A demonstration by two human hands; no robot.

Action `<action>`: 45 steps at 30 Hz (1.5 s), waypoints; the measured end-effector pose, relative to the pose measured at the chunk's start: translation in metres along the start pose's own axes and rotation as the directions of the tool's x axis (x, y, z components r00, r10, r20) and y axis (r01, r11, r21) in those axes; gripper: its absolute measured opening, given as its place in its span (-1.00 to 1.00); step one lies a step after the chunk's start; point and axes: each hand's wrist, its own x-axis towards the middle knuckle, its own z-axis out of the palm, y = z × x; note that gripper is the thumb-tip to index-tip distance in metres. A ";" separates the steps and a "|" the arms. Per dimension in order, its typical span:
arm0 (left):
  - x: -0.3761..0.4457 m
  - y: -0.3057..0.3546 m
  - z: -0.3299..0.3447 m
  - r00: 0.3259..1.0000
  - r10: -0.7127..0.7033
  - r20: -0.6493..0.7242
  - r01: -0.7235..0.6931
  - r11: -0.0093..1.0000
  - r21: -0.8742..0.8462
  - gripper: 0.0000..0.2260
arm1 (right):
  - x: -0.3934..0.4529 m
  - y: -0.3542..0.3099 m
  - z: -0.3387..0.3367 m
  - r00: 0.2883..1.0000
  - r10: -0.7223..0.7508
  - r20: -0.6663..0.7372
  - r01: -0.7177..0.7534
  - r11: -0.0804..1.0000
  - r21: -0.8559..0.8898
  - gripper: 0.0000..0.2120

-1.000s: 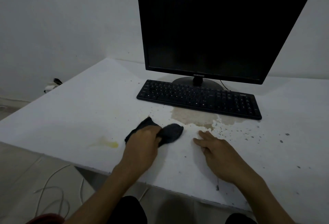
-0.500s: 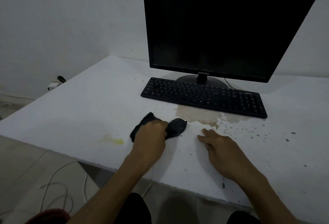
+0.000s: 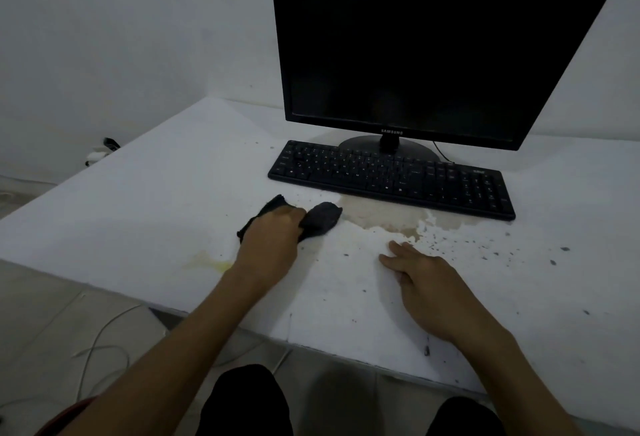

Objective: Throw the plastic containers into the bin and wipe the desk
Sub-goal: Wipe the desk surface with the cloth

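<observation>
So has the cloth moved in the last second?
Yes: the cloth in the left hand slid away from the person, closer to the keyboard.

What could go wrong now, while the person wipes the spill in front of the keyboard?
1. The brownish spill reaches the keyboard; a forward stroke of the dark cloth held by the left hand might push liquid under it.
2. The right hand lies flat beside the spill and may get smeared.
</observation>
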 end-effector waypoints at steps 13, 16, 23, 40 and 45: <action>-0.057 0.031 -0.012 0.944 0.320 0.081 -0.305 0.939 -0.156 -0.89 | 0.000 0.006 -0.005 0.999 -0.019 0.047 0.016 0.998 0.061 -0.62; -0.045 0.026 -0.012 0.987 0.148 0.057 -0.141 0.983 -0.115 -0.85 | -0.002 0.006 -0.005 0.999 -0.028 0.045 0.025 0.997 0.068 -0.62; -0.078 0.063 -0.009 0.900 0.398 0.179 -0.363 0.911 -0.196 -0.86 | 0.000 0.011 -0.008 0.998 -0.046 0.043 0.043 0.997 0.066 -0.63; -0.058 0.047 -0.018 0.949 0.302 0.086 -0.289 0.947 -0.144 -0.79 | 0.001 0.013 -0.007 0.999 -0.044 0.027 0.041 0.993 0.109 -0.65; -0.021 0.009 -0.016 0.998 0.007 0.069 -0.004 0.999 -0.037 -0.83 | -0.005 0.009 -0.004 0.996 -0.058 -0.062 0.064 0.993 0.097 -0.66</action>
